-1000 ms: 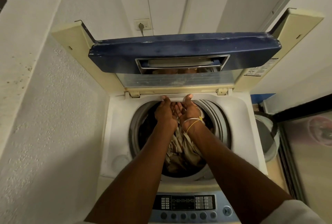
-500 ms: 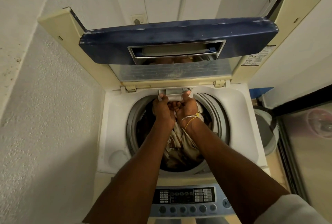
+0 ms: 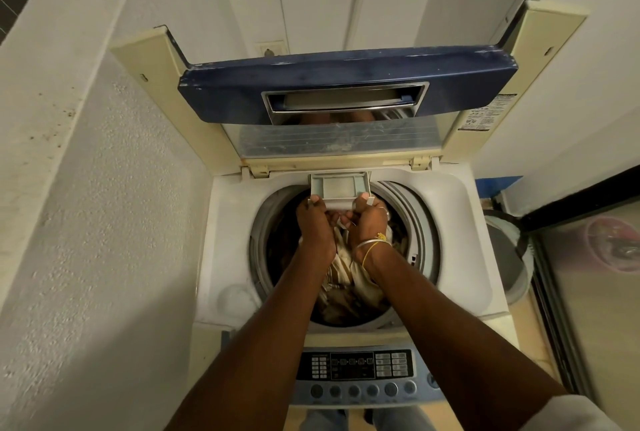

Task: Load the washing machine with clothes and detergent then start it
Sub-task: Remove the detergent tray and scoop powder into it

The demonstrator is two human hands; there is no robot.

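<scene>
White walls hem the washer; left hand and right hand grasp the drawer (partly out) above clothes. Yanking might dislodge it.

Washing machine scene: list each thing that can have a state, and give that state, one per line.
Lid: raised, open.
Detergent drawer: pulled out.
Drum: holds clothes.
Left hand: grip on drawer front.
Right hand: grip on drawer front.
Control panel: display unlit.
</scene>
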